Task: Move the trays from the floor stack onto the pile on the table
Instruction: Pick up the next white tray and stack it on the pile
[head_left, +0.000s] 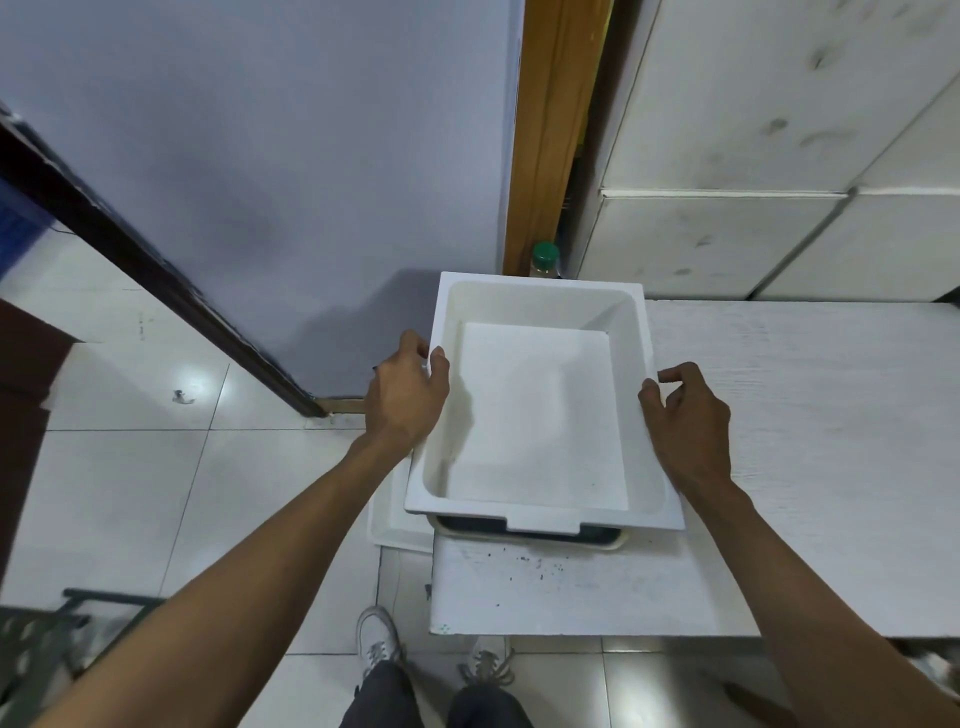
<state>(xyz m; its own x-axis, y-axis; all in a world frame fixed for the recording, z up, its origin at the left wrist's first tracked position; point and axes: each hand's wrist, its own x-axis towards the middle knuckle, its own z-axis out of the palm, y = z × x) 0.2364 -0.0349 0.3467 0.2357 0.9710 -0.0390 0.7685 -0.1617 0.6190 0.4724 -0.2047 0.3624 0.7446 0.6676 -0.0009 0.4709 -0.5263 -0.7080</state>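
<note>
Head view: white tray sits on the pile at the tabletop's left edge. Your left hand grips its left rim; your right hand is loosely curled beside the right rim, holding nothing. Square it over the pile before releasing.

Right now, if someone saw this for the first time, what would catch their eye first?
A big white tray fills the centre, over the pile at the table's left end. The left hand grips its left rim and the right hand is at its right rim. A green-capped bottle stands just behind it.
</note>
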